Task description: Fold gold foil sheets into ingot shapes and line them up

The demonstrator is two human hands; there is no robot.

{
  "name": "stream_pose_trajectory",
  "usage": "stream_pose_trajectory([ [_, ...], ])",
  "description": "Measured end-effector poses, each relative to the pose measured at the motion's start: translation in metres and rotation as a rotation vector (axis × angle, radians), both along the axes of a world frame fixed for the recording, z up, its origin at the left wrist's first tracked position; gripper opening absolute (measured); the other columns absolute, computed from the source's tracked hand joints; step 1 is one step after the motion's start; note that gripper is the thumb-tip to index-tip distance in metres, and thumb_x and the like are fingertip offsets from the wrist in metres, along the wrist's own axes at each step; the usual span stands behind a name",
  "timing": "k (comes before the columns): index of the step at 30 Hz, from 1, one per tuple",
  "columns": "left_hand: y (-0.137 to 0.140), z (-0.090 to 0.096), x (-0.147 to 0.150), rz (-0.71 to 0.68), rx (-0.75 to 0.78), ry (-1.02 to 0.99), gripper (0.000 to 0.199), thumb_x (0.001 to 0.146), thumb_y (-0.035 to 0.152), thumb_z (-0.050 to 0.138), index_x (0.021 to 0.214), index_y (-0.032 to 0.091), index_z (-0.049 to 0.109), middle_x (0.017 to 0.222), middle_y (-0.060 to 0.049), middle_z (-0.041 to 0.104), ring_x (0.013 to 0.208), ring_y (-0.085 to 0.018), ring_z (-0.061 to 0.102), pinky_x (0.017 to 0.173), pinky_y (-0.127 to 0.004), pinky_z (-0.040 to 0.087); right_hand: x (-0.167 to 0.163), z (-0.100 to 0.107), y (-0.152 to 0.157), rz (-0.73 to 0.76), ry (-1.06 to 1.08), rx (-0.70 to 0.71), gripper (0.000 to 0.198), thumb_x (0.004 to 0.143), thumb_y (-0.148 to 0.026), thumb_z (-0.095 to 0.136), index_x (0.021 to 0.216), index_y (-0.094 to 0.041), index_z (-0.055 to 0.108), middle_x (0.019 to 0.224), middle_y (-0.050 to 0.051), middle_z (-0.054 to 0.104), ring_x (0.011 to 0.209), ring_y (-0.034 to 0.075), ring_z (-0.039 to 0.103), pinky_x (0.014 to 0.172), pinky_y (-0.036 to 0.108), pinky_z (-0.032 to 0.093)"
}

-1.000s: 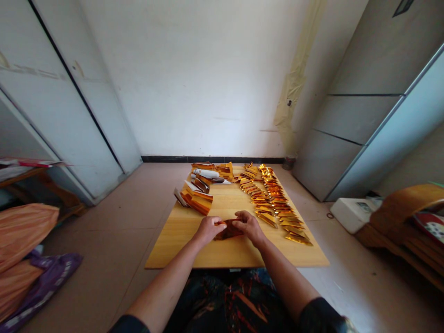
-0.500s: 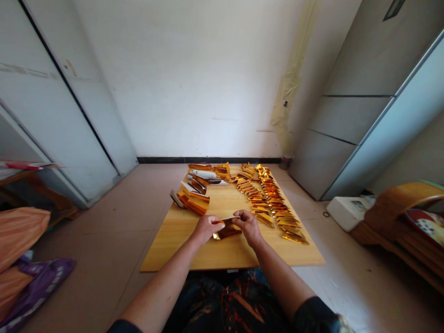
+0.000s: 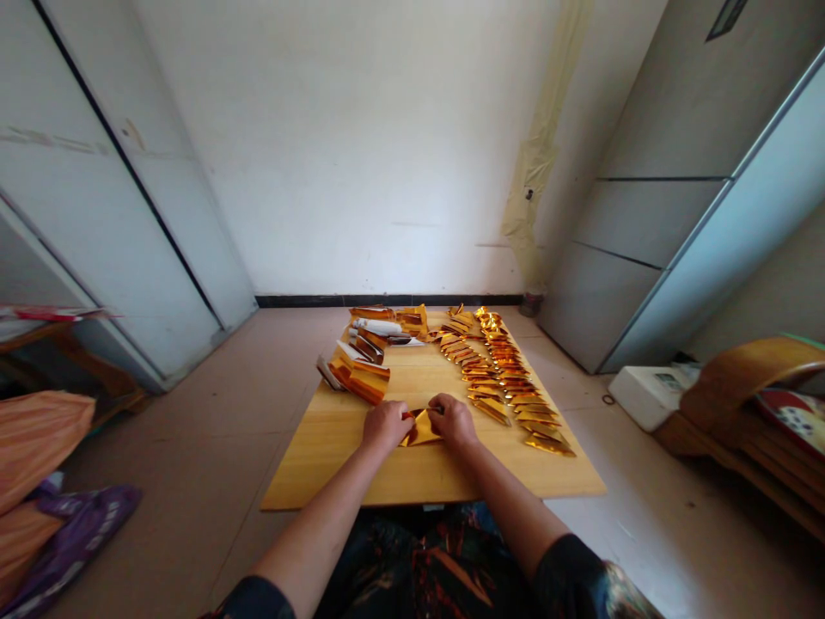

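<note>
A sheet of gold foil paper [image 3: 422, 428], partly folded, lies between my hands near the front middle of the wooden board. My left hand [image 3: 385, 426] pinches its left side, fingers closed. At the right side, the closed fingers of my right hand [image 3: 453, 420] grip it too. The fingers hide both ends of the sheet. Beyond my left hand rests a curled stack of gold foil sheets [image 3: 361, 375]. To the right of my right hand, folded gold paper pieces [image 3: 503, 370] lie in overlapping rows.
The wooden board [image 3: 322, 468] stands low over the tiled floor. More gold and white sheets [image 3: 380, 327] lie at its far left. A grey refrigerator [image 3: 619, 258] and a wooden chair [image 3: 760, 421] are at right. Orange and purple bags [image 3: 77, 524] sit at left.
The white edge of the sheet no longer shows; its gold side is now folded into slanted creases. Both hands have turned inward and down over its ends.
</note>
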State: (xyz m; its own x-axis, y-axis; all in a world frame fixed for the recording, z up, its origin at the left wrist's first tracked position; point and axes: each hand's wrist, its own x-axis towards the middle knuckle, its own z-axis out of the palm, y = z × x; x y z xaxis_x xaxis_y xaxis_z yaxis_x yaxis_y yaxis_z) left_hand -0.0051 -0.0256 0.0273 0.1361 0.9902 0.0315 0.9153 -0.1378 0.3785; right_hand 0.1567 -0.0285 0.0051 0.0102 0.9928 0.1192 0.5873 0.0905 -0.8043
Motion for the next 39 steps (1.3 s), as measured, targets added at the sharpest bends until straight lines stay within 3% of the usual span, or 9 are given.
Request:
stream_pose_trajectory([
  [3, -0.003, -0.004, 0.001, -0.032, 0.134, 0.066, 0.013, 0.074, 0.026, 0.059, 0.083, 0.022, 0.066, 0.084, -0.003, 0.066, 0.085, -0.019, 0.057, 0.072, -0.027, 0.038, 0.0, 0.008, -0.004, 0.024, -0.338, 0.106, 0.012, 0.077, -0.019, 0.053, 0.081, -0.021, 0.064, 0.082, 0.001, 0.066, 0.077, 0.013, 0.059, 0.065, 0.021, 0.038],
  [6, -0.009, -0.007, -0.001, -0.06, 0.317, 0.067, 0.031, 0.075, 0.025, 0.062, 0.106, 0.023, 0.062, 0.101, -0.006, 0.063, 0.098, -0.023, 0.052, 0.081, -0.032, 0.039, 0.0, 0.012, -0.006, 0.067, -0.501, 0.128, 0.013, 0.083, -0.02, 0.052, 0.086, -0.022, 0.064, 0.088, 0.002, 0.066, 0.086, 0.014, 0.057, 0.069, 0.021, 0.037],
  [9, -0.012, -0.009, -0.002, -0.216, 0.411, 0.117, 0.018, 0.081, 0.021, 0.057, 0.098, 0.024, 0.064, 0.102, -0.007, 0.061, 0.101, -0.023, 0.049, 0.084, -0.036, 0.037, 0.002, 0.011, -0.004, 0.085, -0.584, 0.157, 0.015, 0.087, -0.022, 0.049, 0.089, -0.022, 0.065, 0.089, 0.003, 0.064, 0.088, 0.014, 0.055, 0.069, 0.021, 0.036],
  [13, -0.01, -0.013, -0.001, -0.389, 0.364, 0.173, 0.014, 0.086, 0.018, 0.05, 0.079, 0.019, 0.063, 0.085, -0.006, 0.061, 0.089, -0.022, 0.052, 0.079, -0.035, 0.038, 0.008, 0.006, 0.001, 0.111, -0.647, 0.225, 0.015, 0.085, -0.022, 0.052, 0.092, -0.02, 0.066, 0.093, 0.005, 0.063, 0.092, 0.017, 0.052, 0.075, 0.024, 0.037],
  [19, -0.006, -0.019, -0.002, -0.389, 0.319, 0.139, 0.006, 0.085, 0.019, 0.054, 0.085, 0.018, 0.06, 0.09, -0.006, 0.061, 0.09, -0.02, 0.053, 0.076, -0.033, 0.039, 0.018, 0.007, 0.0, 0.157, -0.634, 0.379, 0.019, 0.08, -0.016, 0.058, 0.095, -0.02, 0.067, 0.103, 0.007, 0.06, 0.092, 0.019, 0.049, 0.077, 0.028, 0.036],
  [23, -0.007, -0.017, -0.007, -0.409, 0.313, 0.091, 0.007, 0.085, 0.018, 0.053, 0.089, 0.018, 0.059, 0.093, -0.005, 0.061, 0.092, -0.02, 0.053, 0.079, -0.033, 0.038, 0.012, 0.006, -0.013, 0.368, -0.669, 0.497, 0.014, 0.084, -0.019, 0.056, 0.078, -0.023, 0.068, 0.086, 0.003, 0.061, 0.083, 0.017, 0.048, 0.071, 0.028, 0.032],
  [27, -0.012, -0.014, -0.012, -0.441, 0.308, 0.053, 0.009, 0.086, 0.02, 0.05, 0.091, 0.019, 0.058, 0.096, -0.004, 0.061, 0.095, -0.02, 0.052, 0.082, -0.034, 0.038, 0.006, 0.0, -0.027, 0.538, -0.722, 0.582, 0.015, 0.088, -0.026, 0.054, 0.08, -0.024, 0.067, 0.081, 0.002, 0.06, 0.079, 0.016, 0.046, 0.069, 0.028, 0.029],
  [39, -0.016, -0.016, -0.028, -0.521, 0.247, 0.029, 0.026, 0.083, 0.022, 0.054, 0.109, 0.023, 0.055, 0.12, -0.004, 0.058, 0.109, -0.02, 0.05, 0.094, -0.038, 0.035, 0.019, 0.01, -0.043, 0.538, -0.763, 0.539, 0.021, 0.093, -0.027, 0.048, 0.085, -0.023, 0.067, 0.082, 0.002, 0.06, 0.08, 0.015, 0.048, 0.07, 0.027, 0.029],
])
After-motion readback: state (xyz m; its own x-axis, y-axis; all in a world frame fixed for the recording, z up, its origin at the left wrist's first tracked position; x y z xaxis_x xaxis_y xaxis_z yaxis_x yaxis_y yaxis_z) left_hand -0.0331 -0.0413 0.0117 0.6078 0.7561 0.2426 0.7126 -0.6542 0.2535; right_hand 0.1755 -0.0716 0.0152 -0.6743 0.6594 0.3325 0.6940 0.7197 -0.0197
